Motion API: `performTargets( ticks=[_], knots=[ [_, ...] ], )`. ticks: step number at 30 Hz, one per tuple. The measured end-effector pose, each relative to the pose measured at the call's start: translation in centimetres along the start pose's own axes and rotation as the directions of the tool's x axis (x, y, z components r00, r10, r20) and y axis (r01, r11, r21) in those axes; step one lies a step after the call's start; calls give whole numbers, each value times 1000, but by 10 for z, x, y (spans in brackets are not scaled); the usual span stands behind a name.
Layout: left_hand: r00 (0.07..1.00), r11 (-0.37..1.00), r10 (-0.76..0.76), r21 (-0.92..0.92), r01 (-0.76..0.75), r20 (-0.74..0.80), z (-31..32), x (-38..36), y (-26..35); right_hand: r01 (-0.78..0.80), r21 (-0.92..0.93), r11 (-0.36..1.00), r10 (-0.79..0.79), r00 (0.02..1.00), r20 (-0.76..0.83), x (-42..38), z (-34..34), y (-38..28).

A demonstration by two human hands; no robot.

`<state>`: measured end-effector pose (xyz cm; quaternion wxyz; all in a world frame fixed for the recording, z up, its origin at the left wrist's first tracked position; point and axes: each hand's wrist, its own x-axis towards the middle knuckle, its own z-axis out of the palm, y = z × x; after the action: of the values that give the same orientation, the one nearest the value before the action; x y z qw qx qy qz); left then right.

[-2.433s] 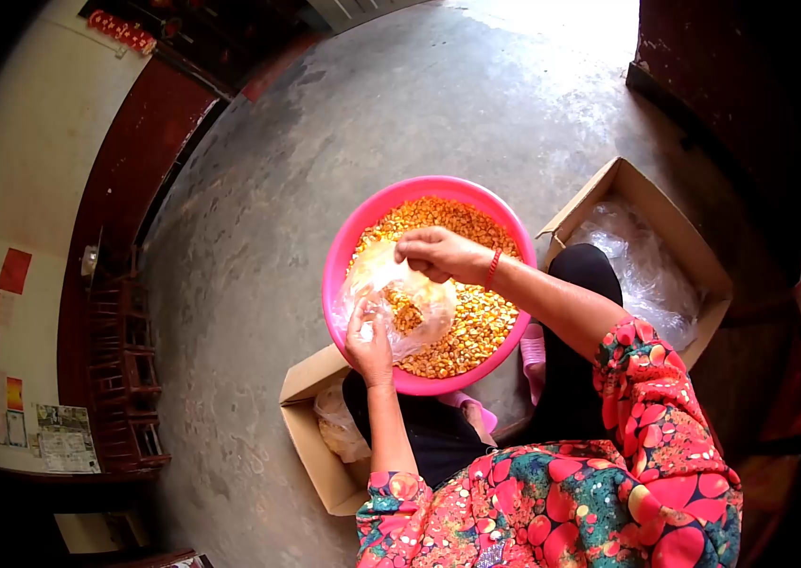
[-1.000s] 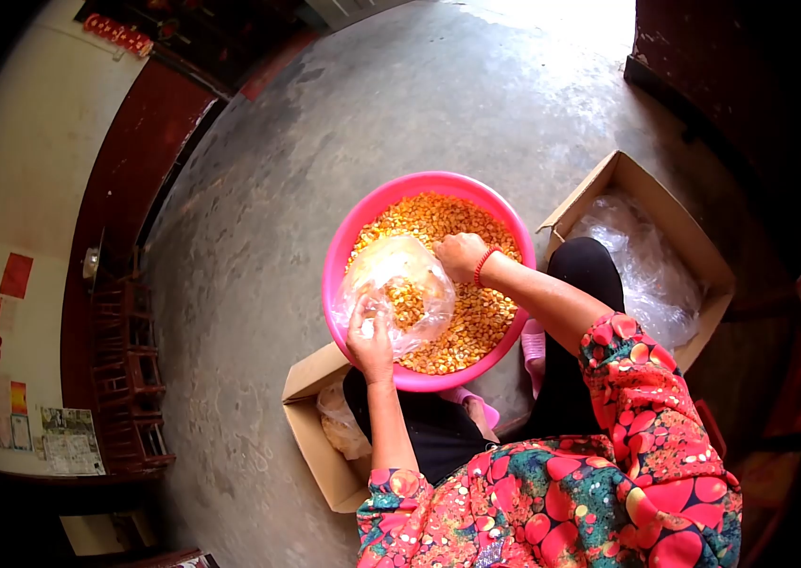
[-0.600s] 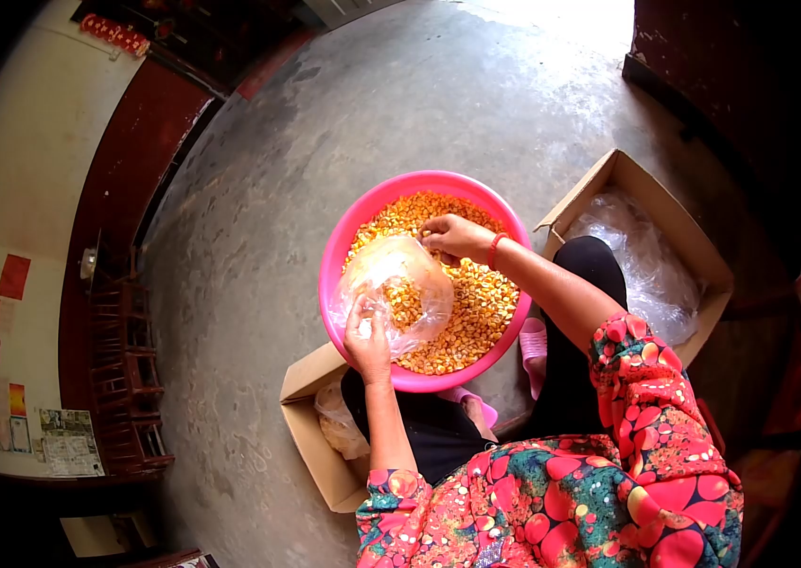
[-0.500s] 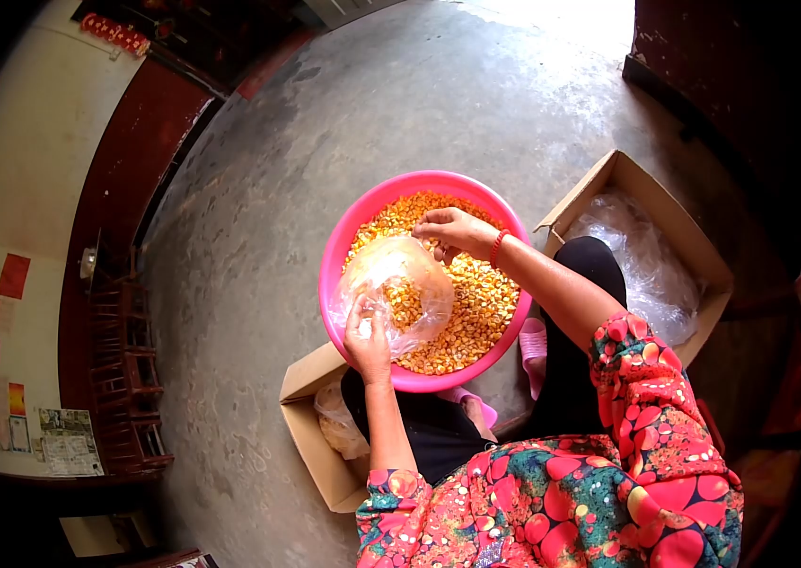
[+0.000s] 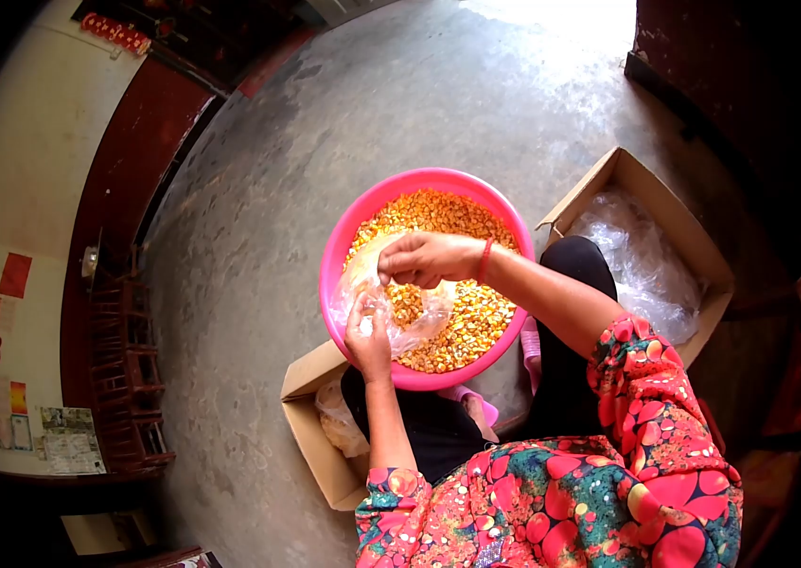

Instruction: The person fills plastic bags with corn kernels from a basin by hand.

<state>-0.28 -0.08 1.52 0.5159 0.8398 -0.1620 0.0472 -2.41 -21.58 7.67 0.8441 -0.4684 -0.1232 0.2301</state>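
A pink basin point(image 5: 521, 248) on the floor in front of me holds many yellow-orange corn kernels point(image 5: 462, 327). Over the left part of the kernels lies a clear plastic bag point(image 5: 433, 312), with some kernels showing inside its outline. My left hand point(image 5: 369, 338) pinches the bag's edge at the basin's lower left. My right hand point(image 5: 424, 260), with a red band at the wrist, is above the bag, fingers pressed together close to the left hand. What its fingertips hold, if anything, is too small to make out.
A cardboard box point(image 5: 712, 308) with clear plastic bags point(image 5: 642, 256) stands at the right. Another cardboard box point(image 5: 310, 440), holding a filled plastic bag point(image 5: 339, 417), is by my left leg. Wooden chairs point(image 5: 121, 369) line the left wall. Pink slippers point(image 5: 485, 409) are below the basin.
My right hand has moved left and slightly down, from the bag's upper right edge to above the bag near my left hand. My left hand has stayed nearly still.
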Motion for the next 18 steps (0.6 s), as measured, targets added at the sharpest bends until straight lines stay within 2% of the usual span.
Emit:
performTargets(
  ticks=[2,3,4,5,7,9,11,13,16,18],
  knots=[
    [1000,1000,-3,26,3,-8,0,-1,1,-64,-33,997,63,997,-48,15,4,22],
    [998,998,59,29,-58,-6,-1,-1,0,-79,-126,989,58,985,-160,17,8,28],
    [993,992,120,29,-120,-5,-1,-1,-2,-96,-122,988,73,980,-187,22,4,39],
    [993,992,121,29,-121,-5,0,0,-7,-115,-117,986,88,973,-214,28,-2,51],
    [999,998,49,-28,-49,-5,1,2,-13,-92,-158,983,52,969,-241,33,-4,60],
    [998,997,60,-43,-60,0,2,3,-14,66,-284,957,-144,954,-263,35,-2,62],
    [997,996,71,-57,-71,7,1,2,-15,9,-338,941,-104,959,-265,30,-1,55],
    [999,996,33,-80,-32,18,1,2,-14,37,-528,848,-167,965,-200,26,0,48],
    [1000,999,-16,-33,17,13,2,1,-12,23,-429,903,-98,983,-153,19,1,29],
    [1000,1000,29,9,-29,-1,1,1,-8,62,-246,967,-100,984,-144,11,-1,12]
  ],
)
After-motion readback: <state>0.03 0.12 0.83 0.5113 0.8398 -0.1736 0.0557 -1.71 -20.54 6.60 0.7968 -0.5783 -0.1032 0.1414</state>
